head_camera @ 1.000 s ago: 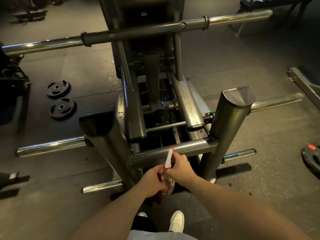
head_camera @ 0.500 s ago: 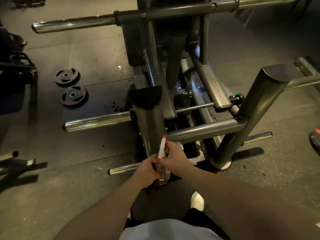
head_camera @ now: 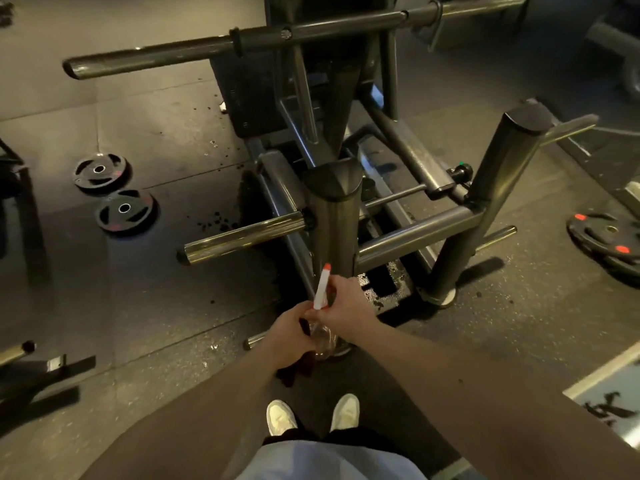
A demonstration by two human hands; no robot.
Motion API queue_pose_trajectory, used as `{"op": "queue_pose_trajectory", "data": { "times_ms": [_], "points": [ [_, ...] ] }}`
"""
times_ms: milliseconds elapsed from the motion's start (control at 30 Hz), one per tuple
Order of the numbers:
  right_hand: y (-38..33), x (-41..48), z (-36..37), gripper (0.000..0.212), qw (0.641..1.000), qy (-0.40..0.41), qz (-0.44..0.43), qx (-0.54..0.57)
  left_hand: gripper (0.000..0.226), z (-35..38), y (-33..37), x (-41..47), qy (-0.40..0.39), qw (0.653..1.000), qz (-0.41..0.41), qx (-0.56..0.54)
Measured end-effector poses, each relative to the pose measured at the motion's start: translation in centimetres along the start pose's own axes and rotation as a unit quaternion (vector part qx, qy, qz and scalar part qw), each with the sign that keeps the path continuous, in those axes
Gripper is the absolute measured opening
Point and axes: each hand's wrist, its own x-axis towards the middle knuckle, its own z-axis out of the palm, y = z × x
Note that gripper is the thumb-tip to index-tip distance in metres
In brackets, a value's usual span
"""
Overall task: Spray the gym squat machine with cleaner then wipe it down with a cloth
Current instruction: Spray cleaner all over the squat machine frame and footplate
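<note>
Standing at the squat machine (head_camera: 332,216), a person holds a clear spray bottle (head_camera: 322,336) in front of its near upright post. The left hand (head_camera: 289,336) has a closed grip round the bottle's body, a dark cloth (head_camera: 294,370) hanging beneath it. The right hand (head_camera: 341,303) is closed on the white, orange-tipped nozzle (head_camera: 322,285). Weight plates (head_camera: 112,192) lie on the floor (head_camera: 138,323).

A gym, dimly lit: a steel squat machine (head_camera: 332,209) with chrome plate pegs stands on dark, probably rubber flooring (head_camera: 145,306), weight plates (head_camera: 125,210) lying at left and right.
</note>
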Motion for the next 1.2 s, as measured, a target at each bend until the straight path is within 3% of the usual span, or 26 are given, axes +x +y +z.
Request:
{"op": "queue_pose_trajectory", "data": {
  "times_ms": [300,500,700,900,1100,1200],
  "points": [
    [2.4,-0.4,3.8,0.073,0.998,-0.005,0.048,0.042,0.074,1.4,-2.7,0.4,-0.046,0.999,-0.006,0.010],
    [6.6,0.7,8.7,0.061,0.992,-0.016,0.113,0.057,0.063,4.9,-6.6,3.1,-0.081,0.995,-0.055,-0.017],
    [10.2,2.7,13.5,0.069,0.986,-0.030,0.145,0.075,0.057,8.2,-11.0,5.8,-0.096,0.991,-0.082,-0.046],
    [14.5,5.0,18.7,0.048,0.982,-0.074,0.167,0.053,0.065,12.0,-16.6,8.9,-0.118,0.983,-0.126,-0.069],
    [19.1,6.7,23.7,0.074,0.968,-0.088,0.225,0.069,0.057,15.4,-21.7,12.0,-0.154,0.975,-0.154,-0.053],
    [21.1,7.2,26.1,0.070,0.969,-0.096,0.223,0.042,0.057,17.1,-23.7,13.5,-0.165,0.972,-0.163,-0.047]
  ]
}}
